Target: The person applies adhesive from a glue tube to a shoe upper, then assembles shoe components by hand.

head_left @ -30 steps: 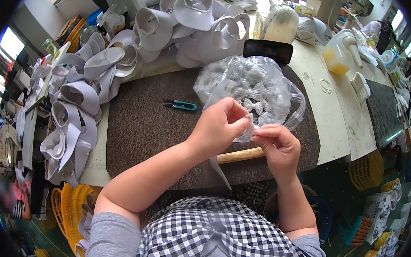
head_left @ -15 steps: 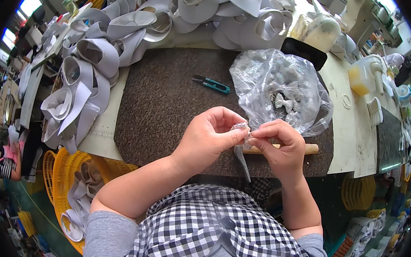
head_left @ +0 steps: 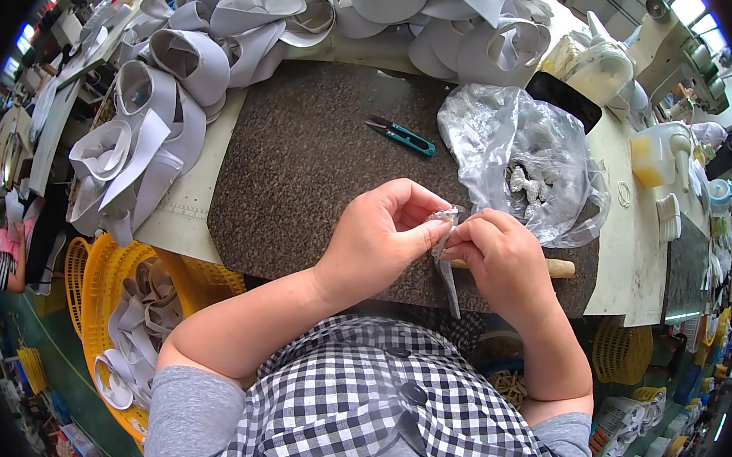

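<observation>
My left hand [head_left: 379, 236] is closed, pinching a small silvery piece [head_left: 447, 213] between thumb and fingers. Close against it, my right hand [head_left: 506, 260] is closed too, its fingertips at the lower end of the same piece. The fingers cover much of it, so its full shape is hidden. Below the hands a hammer [head_left: 561, 268] with a wooden handle and a dark metal head lies on the brown speckled mat [head_left: 292, 165]. To the right rests a clear plastic bag [head_left: 482, 125], with silvery bow-like pieces [head_left: 531, 188] showing at its opening.
Teal thread snips [head_left: 411, 139] lie on the mat. Many pale grey shoe uppers [head_left: 189, 58] are heaped along the far and left sides. A yellow basket [head_left: 97, 310] with more stands at lower left. On the right are a black tray [head_left: 564, 103], a yellowish container [head_left: 653, 157] and a white brush [head_left: 668, 218].
The whole view has shifted slightly, so the table's things sit farther right. My right fingers have curled in closer around the silvery piece; both hands stay together.
</observation>
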Demonstrator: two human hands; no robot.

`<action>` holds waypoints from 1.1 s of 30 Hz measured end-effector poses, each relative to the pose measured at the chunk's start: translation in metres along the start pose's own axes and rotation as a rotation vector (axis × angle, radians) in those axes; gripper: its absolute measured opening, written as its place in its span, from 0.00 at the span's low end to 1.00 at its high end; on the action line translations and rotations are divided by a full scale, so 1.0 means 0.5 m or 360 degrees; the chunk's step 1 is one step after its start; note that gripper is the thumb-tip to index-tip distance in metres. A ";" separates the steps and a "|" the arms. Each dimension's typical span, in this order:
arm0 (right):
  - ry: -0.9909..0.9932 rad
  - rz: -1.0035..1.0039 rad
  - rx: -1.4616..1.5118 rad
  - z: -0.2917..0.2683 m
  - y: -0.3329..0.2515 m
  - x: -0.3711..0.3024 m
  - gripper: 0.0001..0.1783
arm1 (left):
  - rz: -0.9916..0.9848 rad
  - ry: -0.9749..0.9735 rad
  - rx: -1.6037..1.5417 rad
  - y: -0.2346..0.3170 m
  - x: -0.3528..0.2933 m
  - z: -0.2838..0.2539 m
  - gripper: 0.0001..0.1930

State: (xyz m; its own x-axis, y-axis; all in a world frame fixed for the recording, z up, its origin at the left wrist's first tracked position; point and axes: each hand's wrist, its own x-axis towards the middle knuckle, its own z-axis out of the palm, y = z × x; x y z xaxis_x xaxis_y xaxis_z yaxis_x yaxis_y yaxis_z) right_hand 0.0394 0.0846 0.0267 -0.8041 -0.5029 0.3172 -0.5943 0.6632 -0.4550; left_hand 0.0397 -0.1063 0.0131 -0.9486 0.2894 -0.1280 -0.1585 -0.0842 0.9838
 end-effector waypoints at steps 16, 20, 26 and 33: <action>0.0050 0.0118 0.0676 0.015 0.012 -0.021 0.09 | -0.0096 -0.0199 -0.0054 -0.022 0.006 -0.006 0.09; -0.0006 0.0185 0.0938 0.021 0.027 -0.031 0.10 | -0.0310 -0.0273 -0.0406 -0.033 0.003 -0.004 0.10; 0.0056 0.0547 0.1607 0.040 0.021 -0.054 0.07 | -0.0359 -0.0166 -0.0595 -0.050 -0.007 0.007 0.14; 0.0258 0.0327 0.1361 0.059 0.014 -0.053 0.10 | -0.0349 -0.0076 -0.0690 -0.070 -0.018 0.017 0.13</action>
State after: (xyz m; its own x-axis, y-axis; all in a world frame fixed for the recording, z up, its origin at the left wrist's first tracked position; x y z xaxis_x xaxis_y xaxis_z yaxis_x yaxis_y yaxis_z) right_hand 0.0568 0.0862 -0.0095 -0.9244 -0.2921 0.2453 -0.2733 0.0586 -0.9601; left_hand 0.0559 -0.0979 -0.0190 -0.8682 0.3871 -0.3104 -0.4622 -0.4031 0.7899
